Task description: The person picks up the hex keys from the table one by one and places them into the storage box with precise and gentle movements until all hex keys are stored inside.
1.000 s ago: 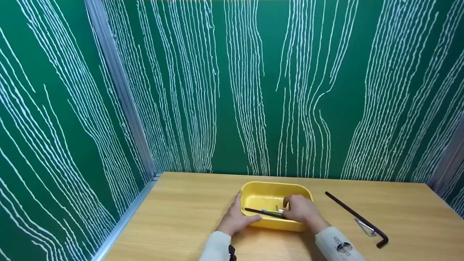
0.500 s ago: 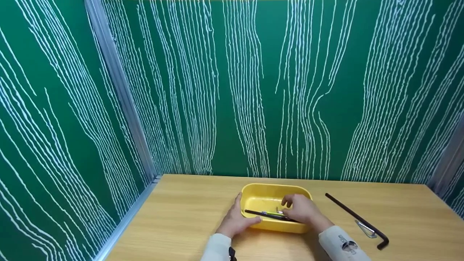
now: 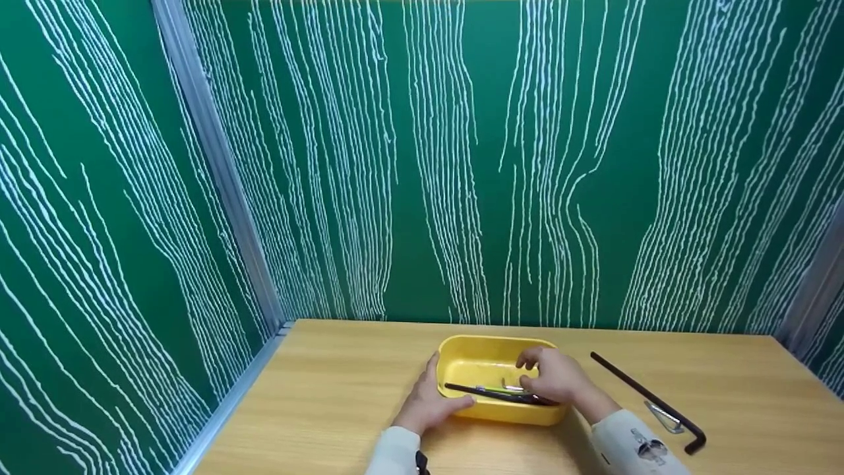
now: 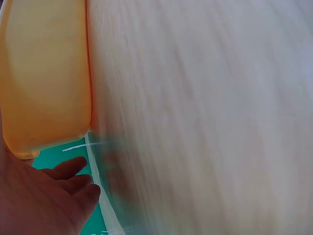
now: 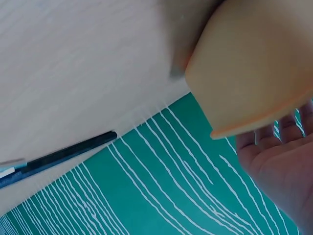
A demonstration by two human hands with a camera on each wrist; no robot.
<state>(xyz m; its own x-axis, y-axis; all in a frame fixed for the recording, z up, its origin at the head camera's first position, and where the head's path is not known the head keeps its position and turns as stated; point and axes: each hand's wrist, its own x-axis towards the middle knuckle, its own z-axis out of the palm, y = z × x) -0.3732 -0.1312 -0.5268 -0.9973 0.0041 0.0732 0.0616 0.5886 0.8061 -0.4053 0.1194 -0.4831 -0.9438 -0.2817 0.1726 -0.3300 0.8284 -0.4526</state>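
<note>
A yellow plastic bin [image 3: 511, 413] sits on the table; its outer wall [image 4: 46, 73] also shows in the left wrist view. My left hand [image 3: 425, 402] holds its left end, thumb on the near rim and fingers along the outside. Over the bin's right end, my right hand [image 3: 557, 376] reaches inside with bent, parted fingers; I see nothing between them. Below it, along the near wall, lie a long dark rod [image 3: 465, 388], a yellow-green piece [image 3: 496, 389] and a small silver bent piece [image 3: 512, 388]. Part of the contents is hidden by the right hand.
Right of the bin lies a large black hex key [image 3: 643, 389], with a silver triangular metal piece [image 3: 664, 417] beside it. Behind the wooden table [image 3: 330, 382] stands a green wall [image 3: 435, 264] with white wavy lines; another borders its left side.
My right hand has drawn slightly right, its fingers parting and uncovering more of the dark things in the bin. The left hand and the bin stay in place.
</note>
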